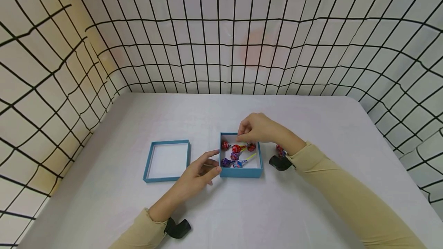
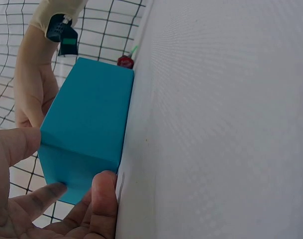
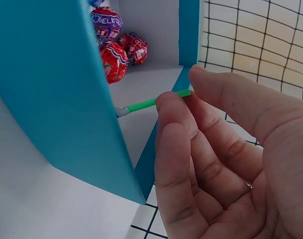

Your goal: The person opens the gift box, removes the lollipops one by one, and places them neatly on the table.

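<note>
Tan sleeves (image 1: 346, 191) are seen nearest the camera, both on the near side of the blue box (image 1: 241, 173), which is set upright and uncovered on the white table (image 1: 294, 210). Left of the box, well within reach, the blue lid (image 1: 167, 180) is laid with its inside turned up.

As far as can be judged, the work with the lollipops (image 1: 236, 148) is well advanced: at least six wrapped heads can be counted inside the box, scattered over its floor rather than lined up. One more is being handled at the far side of the box, where its green stick (image 3: 144, 105) is pinched between the thumb and fingers of the right hand (image 1: 257, 128); its head is hidden by the box wall. Whether it is being set down or picked up cannot be told. At least one red lollipop (image 1: 279, 150) is left outside, right of the box, and the lid is not yet on.

The left wall of the box is touched by the fingertips of the left hand (image 1: 199, 178), whose fingers are loosely spread, so the box seems to be steadied.

Part of the far rim of the box is covered by the right hand, and the outside lollipop is partly blocked by the right black wrist mount (image 1: 281, 163). Another black wrist mount (image 1: 178, 229) is worn at the left cuff, nearer than the box. Beyond the box, the table is bordered by black netting (image 1: 234, 20)
</note>
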`<state>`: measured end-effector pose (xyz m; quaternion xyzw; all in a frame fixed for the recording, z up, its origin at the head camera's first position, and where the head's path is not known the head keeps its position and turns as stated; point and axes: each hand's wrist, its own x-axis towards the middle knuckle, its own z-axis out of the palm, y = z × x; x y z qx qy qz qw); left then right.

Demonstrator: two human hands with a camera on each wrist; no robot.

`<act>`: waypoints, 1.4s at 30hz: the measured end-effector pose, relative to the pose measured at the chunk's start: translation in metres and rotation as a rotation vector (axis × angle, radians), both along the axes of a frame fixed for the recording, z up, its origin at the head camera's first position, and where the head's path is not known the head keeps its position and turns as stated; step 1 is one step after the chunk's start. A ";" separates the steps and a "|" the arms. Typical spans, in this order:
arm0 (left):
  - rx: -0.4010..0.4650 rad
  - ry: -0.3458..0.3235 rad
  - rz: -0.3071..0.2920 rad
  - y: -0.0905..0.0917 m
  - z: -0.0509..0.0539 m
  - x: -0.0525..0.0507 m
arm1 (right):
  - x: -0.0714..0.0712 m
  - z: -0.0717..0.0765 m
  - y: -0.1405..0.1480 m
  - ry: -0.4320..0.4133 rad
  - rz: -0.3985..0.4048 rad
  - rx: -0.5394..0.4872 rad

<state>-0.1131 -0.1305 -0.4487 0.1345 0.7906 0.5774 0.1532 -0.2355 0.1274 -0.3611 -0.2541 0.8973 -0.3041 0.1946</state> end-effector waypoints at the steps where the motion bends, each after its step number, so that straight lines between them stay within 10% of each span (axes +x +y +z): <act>1: -0.001 0.000 0.001 0.000 0.000 0.000 | 0.000 0.000 0.000 0.003 0.001 -0.001; 42: 0.001 0.001 0.003 0.000 -0.001 0.000 | 0.004 0.004 0.026 0.017 -0.049 0.046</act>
